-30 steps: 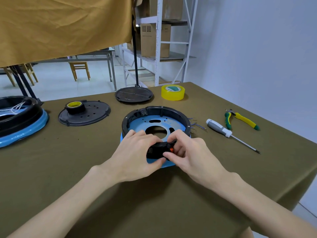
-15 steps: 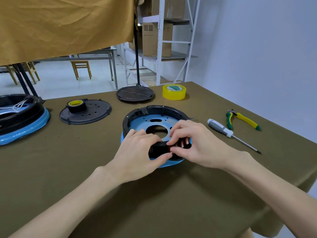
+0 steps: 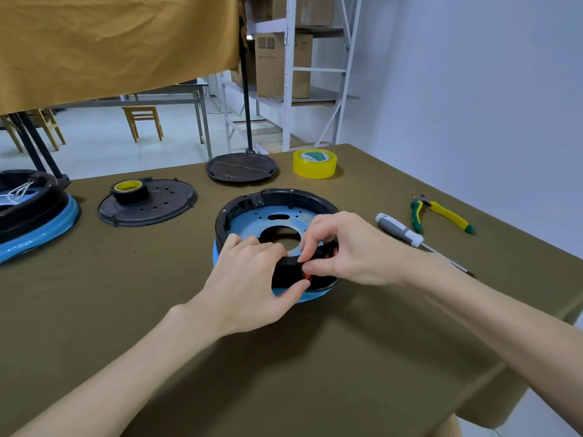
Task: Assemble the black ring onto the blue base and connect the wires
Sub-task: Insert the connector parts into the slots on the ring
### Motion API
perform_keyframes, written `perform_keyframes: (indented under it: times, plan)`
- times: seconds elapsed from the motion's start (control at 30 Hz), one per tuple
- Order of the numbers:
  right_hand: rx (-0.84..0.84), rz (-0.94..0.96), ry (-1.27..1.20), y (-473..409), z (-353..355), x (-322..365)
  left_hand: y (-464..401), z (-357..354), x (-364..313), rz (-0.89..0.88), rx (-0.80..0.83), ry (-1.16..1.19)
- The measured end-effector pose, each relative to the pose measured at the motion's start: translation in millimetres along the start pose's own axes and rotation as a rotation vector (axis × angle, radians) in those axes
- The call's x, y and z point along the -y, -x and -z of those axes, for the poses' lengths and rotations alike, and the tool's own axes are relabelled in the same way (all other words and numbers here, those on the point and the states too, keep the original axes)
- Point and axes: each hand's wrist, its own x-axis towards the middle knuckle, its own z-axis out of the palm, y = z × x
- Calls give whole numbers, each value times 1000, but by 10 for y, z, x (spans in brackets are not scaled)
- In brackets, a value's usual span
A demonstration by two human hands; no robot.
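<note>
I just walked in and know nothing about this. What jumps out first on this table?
At the table's middle, two bare hands, the left hand and the right hand, work at the near edge of a round black plastic ring seated on a light blue disc base. A bright yellow roll of tape sits behind it, and yellow-and-green handled pliers lie off to the right.

Soft, even daylight fills my view, brightest off the pale floor at 11 o'clock. The olive cloth-covered tabletop (image 3: 362,357) shows only faint shadows under my forearms, without glare. Focus is sharp in the centre; the wide lens bends and stretches the edges.
</note>
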Motion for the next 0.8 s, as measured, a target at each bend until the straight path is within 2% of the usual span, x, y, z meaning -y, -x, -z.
perform_keyframes:
  times: [0.4, 0.8]
  plan:
    - [29, -49, -95, -55, 37, -35, -18, -8, -7, -4, 21, -62]
    - [95, -103, -114, -195, 117, -62, -44, -87, 40, -16, -54, -56]
